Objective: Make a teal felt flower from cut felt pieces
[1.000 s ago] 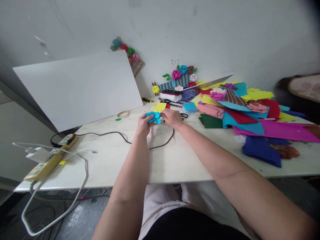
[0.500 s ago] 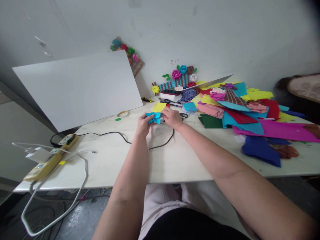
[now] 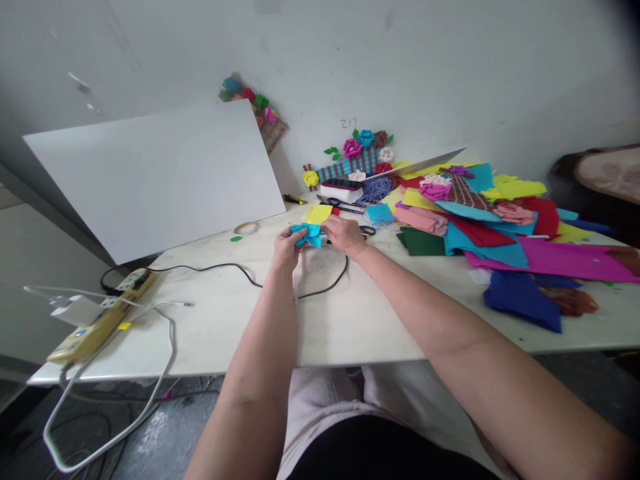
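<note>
In the head view, a bright blue paper flower (image 3: 312,235) with crinkled petals is held up over the middle of the table. My left hand (image 3: 287,248) is closed on its left side, with the thumb lying across the paper. From the right, my right hand (image 3: 344,235) pinches at the flower's right edge, its fingertips partly hidden. Just behind the flower lie yellow paper squares (image 3: 319,214) and a bit of red paper (image 3: 335,211). The black handles of scissors (image 3: 369,231) show beside my right hand.
Coloured crepe paper (image 3: 480,233) is heaped on the right. A power strip (image 3: 107,313) with cables sits at the left edge, and a black cord (image 3: 220,268) runs below my hands. A white board (image 3: 165,180) leans at the back left, near a tape roll (image 3: 245,228).
The blue flower has turned slightly between my fingers and its petals look a little more spread. Both hands stay in nearly the same place.
</note>
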Action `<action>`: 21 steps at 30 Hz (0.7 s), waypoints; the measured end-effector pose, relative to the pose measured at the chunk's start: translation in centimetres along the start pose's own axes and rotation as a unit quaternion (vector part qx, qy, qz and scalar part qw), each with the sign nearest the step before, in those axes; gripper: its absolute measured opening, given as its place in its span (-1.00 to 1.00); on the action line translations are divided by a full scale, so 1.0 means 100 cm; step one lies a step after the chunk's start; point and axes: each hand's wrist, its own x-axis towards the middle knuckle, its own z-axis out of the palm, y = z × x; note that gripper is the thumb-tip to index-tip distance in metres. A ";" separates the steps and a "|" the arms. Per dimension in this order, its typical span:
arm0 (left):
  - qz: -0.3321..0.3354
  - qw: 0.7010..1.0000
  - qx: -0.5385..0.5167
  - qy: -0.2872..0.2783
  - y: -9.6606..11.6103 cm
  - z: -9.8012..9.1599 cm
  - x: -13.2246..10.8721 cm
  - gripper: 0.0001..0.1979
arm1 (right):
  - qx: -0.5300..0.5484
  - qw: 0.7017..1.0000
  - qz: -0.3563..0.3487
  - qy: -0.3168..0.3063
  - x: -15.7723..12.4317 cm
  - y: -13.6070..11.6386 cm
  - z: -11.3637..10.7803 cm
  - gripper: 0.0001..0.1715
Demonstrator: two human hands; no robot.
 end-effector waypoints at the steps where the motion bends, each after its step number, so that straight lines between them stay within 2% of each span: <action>1: 0.000 1.000 -0.001 0.001 0.000 0.000 0.000 -0.72 | 0.004 1.000 -0.001 0.002 0.000 0.000 0.000 -0.65; 12: 0.006 1.000 0.002 -0.007 0.002 0.001 -0.003 -0.68 | 0.065 0.996 -0.006 0.058 0.002 0.008 0.011 -0.77; 21: 0.006 1.000 -0.011 -0.007 0.001 0.001 -0.001 -0.64 | 0.025 0.998 -0.035 0.052 0.003 0.008 0.011 -0.65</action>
